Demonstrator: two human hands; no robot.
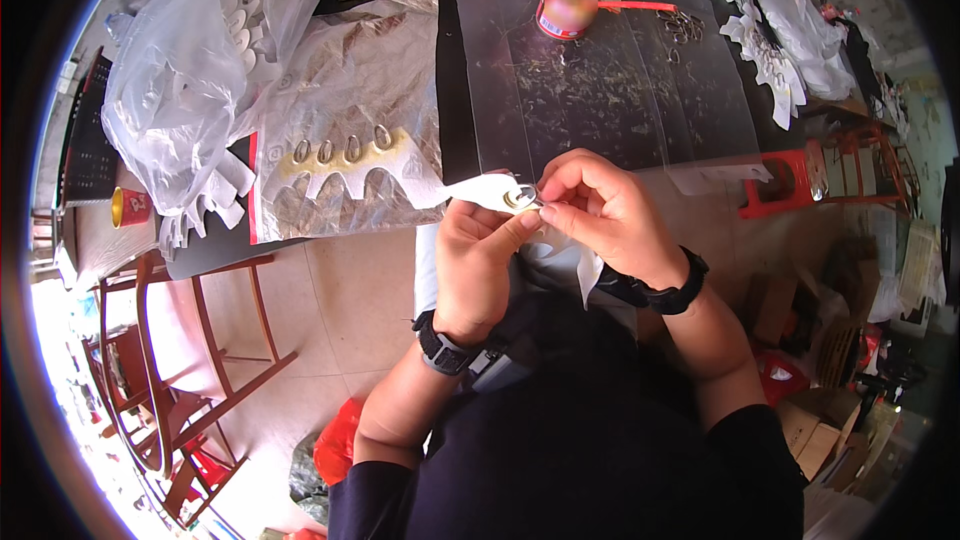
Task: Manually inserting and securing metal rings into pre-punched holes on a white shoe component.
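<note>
Just past the table's near edge, my left hand (475,265) pinches a white scalloped strip (480,190) between thumb and fingers. My right hand (610,215) has its thumb and forefinger closed on a small oval metal ring (524,193) at the strip's end. The fingertips partly cover where ring and strip meet. Leftward, the strip runs onto a brown plastic-covered sheet (345,70). There its yellowish band (375,158) carries several more oval metal rings (352,148) in a row. A loose white piece hangs below my fingers.
A round tin (566,15) with a red stick across it stands on a clear sheet (620,100), beside loose metal rings (683,28). A clear bag (200,70) of white pieces lies left; more white strips (765,65) lie right. Wooden chair (210,350) and red stool (775,185) flank the table.
</note>
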